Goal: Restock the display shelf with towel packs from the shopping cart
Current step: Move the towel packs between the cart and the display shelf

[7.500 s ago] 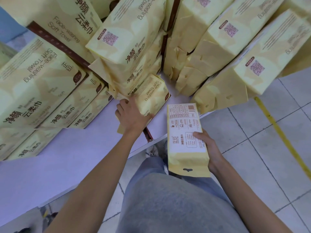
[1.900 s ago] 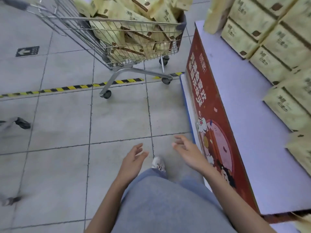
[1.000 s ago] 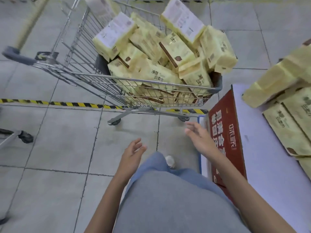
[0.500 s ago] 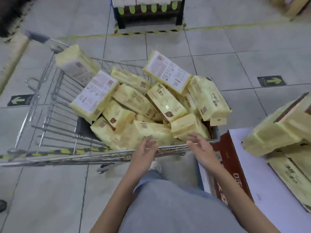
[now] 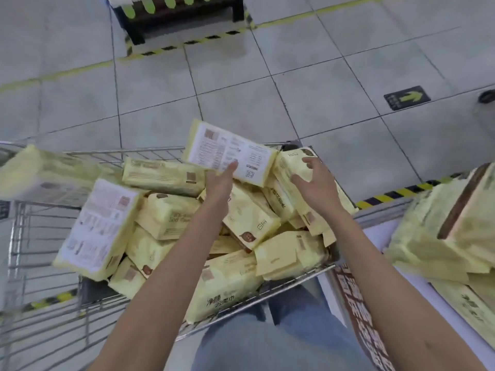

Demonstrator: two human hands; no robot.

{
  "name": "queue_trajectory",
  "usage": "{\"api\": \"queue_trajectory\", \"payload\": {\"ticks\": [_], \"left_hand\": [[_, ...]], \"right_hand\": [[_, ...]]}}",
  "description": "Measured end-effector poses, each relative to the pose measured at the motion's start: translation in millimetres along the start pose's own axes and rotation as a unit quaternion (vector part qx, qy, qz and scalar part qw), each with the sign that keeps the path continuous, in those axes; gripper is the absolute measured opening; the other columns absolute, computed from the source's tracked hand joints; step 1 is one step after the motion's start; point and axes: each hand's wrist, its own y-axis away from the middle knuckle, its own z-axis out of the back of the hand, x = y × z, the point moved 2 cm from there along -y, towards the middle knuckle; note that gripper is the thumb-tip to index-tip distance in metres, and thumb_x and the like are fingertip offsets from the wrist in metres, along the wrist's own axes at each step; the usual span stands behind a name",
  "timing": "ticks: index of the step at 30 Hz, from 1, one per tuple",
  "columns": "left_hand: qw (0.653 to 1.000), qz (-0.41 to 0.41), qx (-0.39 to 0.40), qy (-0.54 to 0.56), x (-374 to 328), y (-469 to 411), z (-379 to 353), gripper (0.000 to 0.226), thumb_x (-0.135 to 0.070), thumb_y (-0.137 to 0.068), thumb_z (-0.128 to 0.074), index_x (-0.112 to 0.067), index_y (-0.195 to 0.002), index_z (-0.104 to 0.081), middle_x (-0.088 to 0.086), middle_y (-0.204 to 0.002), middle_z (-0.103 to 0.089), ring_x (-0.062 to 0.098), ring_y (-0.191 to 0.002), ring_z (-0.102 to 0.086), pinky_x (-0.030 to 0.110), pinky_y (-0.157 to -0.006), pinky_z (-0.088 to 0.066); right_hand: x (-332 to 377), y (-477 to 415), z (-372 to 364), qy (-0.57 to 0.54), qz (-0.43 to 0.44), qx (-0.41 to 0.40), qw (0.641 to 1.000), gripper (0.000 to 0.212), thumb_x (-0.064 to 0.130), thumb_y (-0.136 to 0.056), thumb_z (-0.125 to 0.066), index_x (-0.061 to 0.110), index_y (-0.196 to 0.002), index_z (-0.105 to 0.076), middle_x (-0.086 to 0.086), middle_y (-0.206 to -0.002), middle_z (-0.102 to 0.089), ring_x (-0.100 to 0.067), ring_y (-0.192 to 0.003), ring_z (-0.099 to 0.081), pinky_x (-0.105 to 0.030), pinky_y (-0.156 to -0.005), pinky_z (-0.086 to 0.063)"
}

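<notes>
A wire shopping cart (image 5: 40, 266) in front of me is heaped with yellow towel packs (image 5: 166, 215). My left hand (image 5: 219, 183) reaches over the heap, and its straight fingers touch the near edge of a pack lying white label side up (image 5: 227, 151) at the far rim. Beside it, my right hand (image 5: 314, 183) hovers with spread fingers on a yellow pack (image 5: 288, 170) at the cart's far right corner. Neither hand has closed around a pack. The white display shelf (image 5: 375, 236) lies to my right, with stacked towel packs (image 5: 439, 231) on it.
The shelf's red printed front panel (image 5: 359, 309) stands against the cart's right end. A dark stand (image 5: 182, 14) sits far ahead behind yellow-black floor tape (image 5: 187, 44). A green arrow sticker (image 5: 407, 97) marks the tiled floor, and a dark wheel (image 5: 487, 96) shows at the right edge.
I turned from the shelf to the cart with both hands empty. In the last half second both hands moved from the cart's near rim to the packs at its far side.
</notes>
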Motion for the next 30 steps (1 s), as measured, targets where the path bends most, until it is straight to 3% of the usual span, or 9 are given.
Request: {"api": "queue_trajectory", "payload": {"ticks": [5,9,15,18,20,25,30], "left_hand": [[0.986,0.029,-0.123,0.11,-7.8,-27.9,-17.1,0.074,-0.025,-0.082,-0.073,-0.008,-0.14,-0.03,0.005,-0.141,-0.047,0.024,-0.13,-0.043,0.034,-0.107,-0.033],[0.973,0.023,-0.161,0.165,-11.0,-56.2,-8.6,0.074,-0.027,-0.066,-0.085,-0.007,-0.128,-0.049,0.004,-0.123,-0.063,0.022,-0.113,-0.059,0.039,-0.099,-0.048],[0.982,-0.001,-0.05,0.179,-10.2,-77.5,3.3,0.071,-0.024,-0.067,-0.082,-0.008,-0.13,-0.053,0.009,-0.118,-0.067,0.025,-0.104,-0.066,0.028,-0.063,-0.057],[0.982,-0.019,-0.027,0.186,-10.2,-79.0,2.5,0.081,-0.029,-0.058,-0.083,-0.006,-0.13,-0.054,0.012,-0.119,-0.066,0.027,-0.106,-0.066,0.029,-0.064,-0.057],[0.979,-0.024,-0.041,0.196,-9.8,-77.3,1.7,0.071,-0.022,-0.065,-0.082,-0.007,-0.129,-0.054,0.012,-0.118,-0.067,0.026,-0.105,-0.067,0.03,-0.065,-0.058],[0.974,-0.047,-0.042,0.216,-12.9,-71.5,1.0,0.072,-0.02,-0.064,-0.083,-0.011,-0.129,-0.054,0.009,-0.117,-0.068,0.026,-0.105,-0.066,0.031,-0.066,-0.057],[0.973,-0.065,-0.001,0.221,-17.1,-46.1,17.1,0.079,-0.041,-0.058,-0.08,-0.023,-0.13,-0.054,0.006,-0.122,-0.066,0.026,-0.112,-0.063,0.042,-0.081,-0.055]], "right_hand": [[-20.8,-41.9,-8.2,0.176,-0.054,0.002,0.983,0.083,0.048,-0.075,-0.069,0.021,-0.143,-0.03,-0.012,-0.144,-0.037,-0.032,-0.133,-0.032,-0.046,-0.108,-0.03],[-34.2,-53.9,-14.9,0.219,-0.088,0.009,0.972,0.099,0.055,-0.067,-0.072,0.026,-0.146,-0.02,-0.014,-0.146,-0.032,-0.036,-0.132,-0.034,-0.049,-0.107,-0.028],[-39.5,-63.9,-17.7,0.254,-0.114,0.04,0.96,0.108,0.06,-0.067,-0.071,0.027,-0.149,-0.008,-0.017,-0.148,-0.026,-0.038,-0.133,-0.029,-0.051,-0.106,-0.027],[-38.7,-67.5,-19.6,0.257,-0.127,0.053,0.956,0.109,0.061,-0.066,-0.071,0.028,-0.148,-0.007,-0.018,-0.148,-0.025,-0.039,-0.133,-0.028,-0.052,-0.106,-0.026],[-37.5,-69.0,-19.5,0.26,-0.132,0.058,0.955,0.11,0.062,-0.066,-0.071,0.028,-0.148,-0.007,-0.019,-0.147,-0.026,-0.04,-0.133,-0.028,-0.053,-0.106,-0.027],[-34.9,-68.7,-9.2,0.201,-0.15,0.062,0.966,0.108,0.059,-0.061,-0.075,0.03,-0.146,-0.015,-0.017,-0.143,-0.035,-0.038,-0.132,-0.032,-0.054,-0.106,-0.029],[-28.2,-57.4,0.3,0.015,-0.186,0.068,0.98,0.105,0.06,-0.049,-0.076,0.033,-0.138,-0.028,-0.007,-0.128,-0.051,-0.03,-0.117,-0.051,-0.052,-0.096,-0.045]]}}
